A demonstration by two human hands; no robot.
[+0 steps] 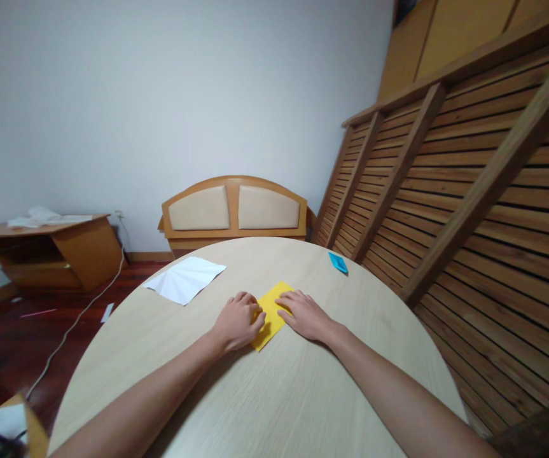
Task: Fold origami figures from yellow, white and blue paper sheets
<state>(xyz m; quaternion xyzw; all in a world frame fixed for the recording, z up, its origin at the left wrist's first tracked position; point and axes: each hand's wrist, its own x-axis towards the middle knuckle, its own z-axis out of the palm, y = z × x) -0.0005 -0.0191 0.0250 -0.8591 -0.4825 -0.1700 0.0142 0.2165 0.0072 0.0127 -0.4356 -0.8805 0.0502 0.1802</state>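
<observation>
A folded sheet of yellow paper (pixel 270 322) lies slantwise on the round table (pixel 274 394) in front of me. My left hand (pixel 240 321) rests over its left edge, with the fingers bent and the thumb apart from them. On the opposite edge lies my right hand (pixel 306 314), palm down, its fingers and thumb spread and touching the sheet. Both hands are open, and the paper stays flat on the tabletop between them. Parts of its left and right edges are hidden under the fingers.
A creased white sheet (pixel 186 280) lies at the table's far left, and a small blue folded piece (pixel 338 263) at the far right. Wooden slatted panels (pixel 446 191) lean along the right. A low cabinet (pixel 83 248) and a cable (pixel 86 312) are on the left.
</observation>
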